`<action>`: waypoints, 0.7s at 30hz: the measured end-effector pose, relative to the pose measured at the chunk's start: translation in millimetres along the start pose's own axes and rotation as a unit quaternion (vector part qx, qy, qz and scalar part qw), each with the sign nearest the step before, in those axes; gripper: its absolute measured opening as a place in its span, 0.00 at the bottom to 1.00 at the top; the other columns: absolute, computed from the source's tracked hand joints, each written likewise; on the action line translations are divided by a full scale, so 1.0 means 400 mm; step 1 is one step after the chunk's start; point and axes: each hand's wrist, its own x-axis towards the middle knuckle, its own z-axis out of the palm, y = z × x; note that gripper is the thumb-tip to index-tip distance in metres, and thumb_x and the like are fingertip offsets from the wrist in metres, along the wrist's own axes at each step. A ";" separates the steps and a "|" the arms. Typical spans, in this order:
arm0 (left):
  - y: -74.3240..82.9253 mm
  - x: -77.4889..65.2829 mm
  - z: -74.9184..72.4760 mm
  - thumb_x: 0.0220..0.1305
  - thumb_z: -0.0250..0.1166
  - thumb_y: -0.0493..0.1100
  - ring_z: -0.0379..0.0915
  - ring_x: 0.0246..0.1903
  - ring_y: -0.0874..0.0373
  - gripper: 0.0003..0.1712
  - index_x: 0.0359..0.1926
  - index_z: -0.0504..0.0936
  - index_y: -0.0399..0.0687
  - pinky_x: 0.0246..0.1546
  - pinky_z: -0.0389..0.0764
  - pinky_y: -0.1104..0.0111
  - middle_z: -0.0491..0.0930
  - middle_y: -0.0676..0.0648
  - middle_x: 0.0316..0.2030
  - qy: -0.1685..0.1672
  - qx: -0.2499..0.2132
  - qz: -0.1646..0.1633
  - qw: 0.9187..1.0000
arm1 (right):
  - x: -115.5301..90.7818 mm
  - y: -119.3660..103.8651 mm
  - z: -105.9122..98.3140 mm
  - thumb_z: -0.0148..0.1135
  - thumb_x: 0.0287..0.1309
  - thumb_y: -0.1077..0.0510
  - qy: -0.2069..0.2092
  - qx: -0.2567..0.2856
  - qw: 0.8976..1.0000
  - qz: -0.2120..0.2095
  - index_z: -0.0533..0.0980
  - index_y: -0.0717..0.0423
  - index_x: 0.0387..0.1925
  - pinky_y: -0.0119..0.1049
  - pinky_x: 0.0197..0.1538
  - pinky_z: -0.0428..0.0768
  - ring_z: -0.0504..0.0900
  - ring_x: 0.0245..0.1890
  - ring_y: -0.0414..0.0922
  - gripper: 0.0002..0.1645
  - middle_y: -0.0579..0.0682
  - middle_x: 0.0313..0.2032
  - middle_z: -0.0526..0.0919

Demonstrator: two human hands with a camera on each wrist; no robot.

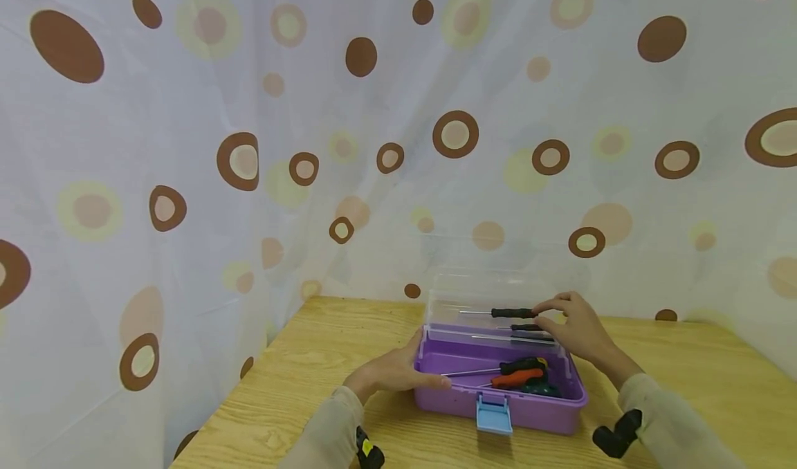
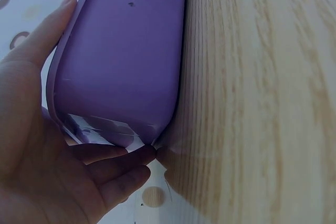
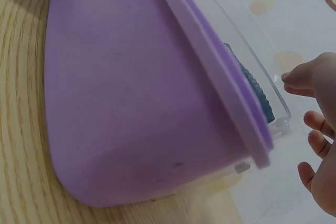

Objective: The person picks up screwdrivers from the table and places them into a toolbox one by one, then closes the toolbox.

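A purple toolbox (image 1: 498, 405) with a see-through upper part stands on the table. My left hand (image 1: 394, 371) braces its left end, thumb along the front rim, fingers under the end in the left wrist view. My right hand (image 1: 575, 327) is over the back right; thumb and forefinger stand slightly apart, right at the end of a black-handled screwdriver (image 1: 513, 313). In the right wrist view no tool shows between these fingers, while a dark ridged handle (image 3: 254, 85) lies behind clear plastic. Inside the box are a black screwdriver (image 1: 518, 366), an orange-handled tool (image 1: 515, 378) and a dark green item (image 1: 540, 388).
The clear lid (image 1: 461, 286) is raised at the back. A light blue latch (image 1: 495, 417) hangs down in front. Beneath lies the wood-grain table (image 1: 672, 365); a dotted curtain (image 1: 398, 109) hangs behind it and on the left.
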 end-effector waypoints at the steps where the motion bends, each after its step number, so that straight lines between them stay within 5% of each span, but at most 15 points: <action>1: 0.001 0.000 0.000 0.55 0.75 0.67 0.61 0.71 0.41 0.74 0.84 0.32 0.53 0.70 0.60 0.43 0.59 0.38 0.77 0.000 0.000 0.000 1.000 | -0.004 0.002 0.000 0.67 0.69 0.55 0.002 0.008 1.000 0.007 0.85 0.63 0.49 0.68 0.54 0.72 0.71 0.56 0.69 0.15 0.70 0.55 0.72; 13: -0.002 -0.001 0.001 0.55 0.74 0.69 0.59 0.72 0.40 0.74 0.84 0.32 0.51 0.71 0.59 0.43 0.57 0.38 0.77 -0.001 0.003 -0.005 1.000 | -0.033 0.022 0.010 0.62 0.74 0.51 0.039 0.062 0.996 0.046 0.80 0.64 0.59 0.68 0.54 0.73 0.71 0.57 0.68 0.23 0.69 0.60 0.70; 21: 0.002 0.006 0.001 0.56 0.75 0.67 0.60 0.71 0.41 0.74 0.84 0.32 0.54 0.70 0.60 0.43 0.59 0.38 0.77 -0.002 -0.004 0.004 1.000 | -0.048 0.046 0.030 0.53 0.79 0.44 0.064 0.120 0.984 0.119 0.67 0.66 0.72 0.64 0.56 0.75 0.71 0.60 0.69 0.35 0.71 0.63 0.69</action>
